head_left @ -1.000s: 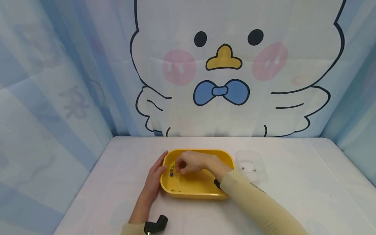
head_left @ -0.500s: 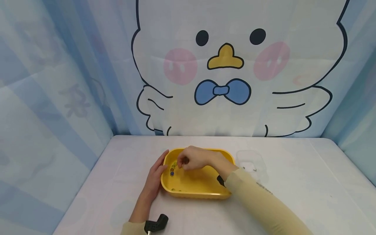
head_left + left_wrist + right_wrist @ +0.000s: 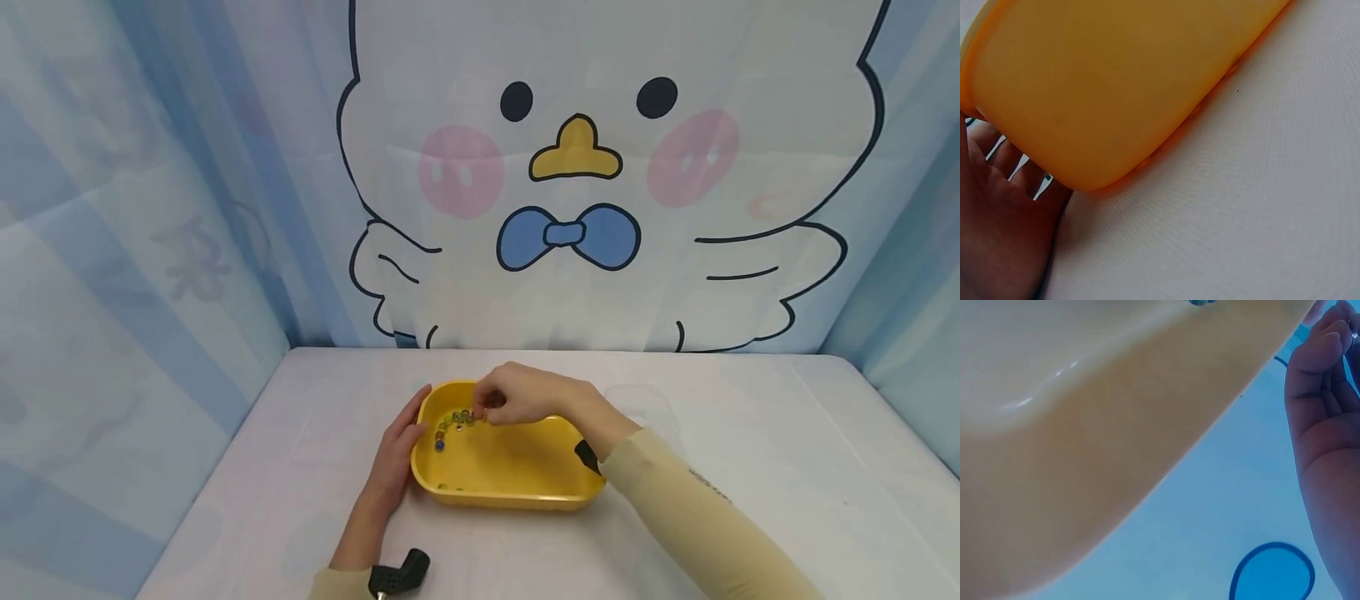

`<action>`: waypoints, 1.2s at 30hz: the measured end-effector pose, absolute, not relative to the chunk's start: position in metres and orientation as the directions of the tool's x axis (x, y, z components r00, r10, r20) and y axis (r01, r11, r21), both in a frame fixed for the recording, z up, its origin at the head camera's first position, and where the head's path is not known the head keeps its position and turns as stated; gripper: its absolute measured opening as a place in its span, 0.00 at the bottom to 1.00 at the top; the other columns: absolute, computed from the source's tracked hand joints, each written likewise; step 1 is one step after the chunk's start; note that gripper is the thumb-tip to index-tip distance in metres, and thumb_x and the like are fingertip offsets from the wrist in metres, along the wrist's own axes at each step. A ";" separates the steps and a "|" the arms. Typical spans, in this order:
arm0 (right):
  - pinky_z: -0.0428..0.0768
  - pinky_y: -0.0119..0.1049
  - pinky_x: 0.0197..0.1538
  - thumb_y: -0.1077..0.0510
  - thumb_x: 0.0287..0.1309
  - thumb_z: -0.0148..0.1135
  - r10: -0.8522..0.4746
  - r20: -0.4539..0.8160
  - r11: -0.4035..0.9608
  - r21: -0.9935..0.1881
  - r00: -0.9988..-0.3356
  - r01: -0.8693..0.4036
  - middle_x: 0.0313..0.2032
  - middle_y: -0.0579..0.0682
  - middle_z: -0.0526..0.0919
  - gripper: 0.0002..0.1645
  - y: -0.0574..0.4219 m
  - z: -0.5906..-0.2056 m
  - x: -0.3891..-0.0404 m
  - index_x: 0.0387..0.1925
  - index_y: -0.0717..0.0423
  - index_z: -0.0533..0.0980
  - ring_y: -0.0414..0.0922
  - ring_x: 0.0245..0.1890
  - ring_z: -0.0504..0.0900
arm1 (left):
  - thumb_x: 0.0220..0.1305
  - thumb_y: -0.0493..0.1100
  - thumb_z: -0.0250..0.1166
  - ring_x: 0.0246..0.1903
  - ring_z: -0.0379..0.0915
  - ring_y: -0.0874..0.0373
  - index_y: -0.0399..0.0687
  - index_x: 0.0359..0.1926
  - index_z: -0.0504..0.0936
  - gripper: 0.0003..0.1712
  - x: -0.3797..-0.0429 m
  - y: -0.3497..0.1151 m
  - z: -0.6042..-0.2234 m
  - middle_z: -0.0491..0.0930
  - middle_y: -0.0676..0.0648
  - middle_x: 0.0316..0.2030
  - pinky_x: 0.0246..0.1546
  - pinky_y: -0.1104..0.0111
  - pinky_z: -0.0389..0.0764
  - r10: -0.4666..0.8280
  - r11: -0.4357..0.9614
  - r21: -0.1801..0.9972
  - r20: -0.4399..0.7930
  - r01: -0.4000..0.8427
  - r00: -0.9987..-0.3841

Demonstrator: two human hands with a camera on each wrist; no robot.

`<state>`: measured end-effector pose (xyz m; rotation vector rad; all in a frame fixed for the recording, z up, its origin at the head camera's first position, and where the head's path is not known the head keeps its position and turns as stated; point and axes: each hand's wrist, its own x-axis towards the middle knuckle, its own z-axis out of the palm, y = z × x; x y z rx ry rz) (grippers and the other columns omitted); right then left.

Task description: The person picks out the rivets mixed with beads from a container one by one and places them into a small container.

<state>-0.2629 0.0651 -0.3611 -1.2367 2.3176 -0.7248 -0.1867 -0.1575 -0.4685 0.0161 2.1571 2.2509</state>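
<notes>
The yellow tray (image 3: 510, 471) sits on the white table. A curved row of small coloured beads (image 3: 444, 423) lies in its far left part, with a blue one at the near end. Whether a thread joins them I cannot tell. My left hand (image 3: 393, 450) rests along the tray's left side, fingers fairly straight against the outer wall (image 3: 1085, 112). My right hand (image 3: 525, 393) hovers over the far rim, thumb and index fingertips together at the row's right end. Between them the right wrist view catches a small shiny clear thing (image 3: 1355, 335).
Behind my right forearm, a faint clear plastic box (image 3: 648, 400) stands right of the tray. Tiny bits (image 3: 442, 486) lie by the tray's near wall. A curtain with a cartoon bird (image 3: 577, 158) hangs along the table's back edge.
My right hand has moved right and away from me along the tray's far side, and more of the bead row shows. The left hand stays at the tray's left side.
</notes>
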 end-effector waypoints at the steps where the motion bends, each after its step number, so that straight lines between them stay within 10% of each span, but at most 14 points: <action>1: 0.78 0.30 0.35 0.66 0.60 0.60 -0.843 -0.110 0.474 -0.615 -0.526 -0.630 0.31 0.42 0.82 0.08 0.067 -0.360 -0.263 0.36 0.54 0.83 0.38 0.30 0.76 | 0.72 0.37 0.45 0.77 0.44 0.53 0.52 0.78 0.61 0.34 -0.187 -0.158 -0.469 0.53 0.50 0.78 0.75 0.55 0.47 0.024 -0.043 0.999 -0.010 -0.011 -1.000; 36: 0.83 0.35 0.41 0.67 0.63 0.58 -0.685 -0.019 0.553 -0.664 -0.728 -0.503 0.39 0.54 0.84 0.08 0.174 -0.344 -0.264 0.41 0.62 0.82 0.45 0.34 0.78 | 0.73 0.37 0.45 0.77 0.44 0.55 0.53 0.78 0.61 0.34 -0.188 -0.159 -0.468 0.54 0.51 0.77 0.75 0.56 0.47 0.021 -0.046 0.999 0.002 0.001 -1.000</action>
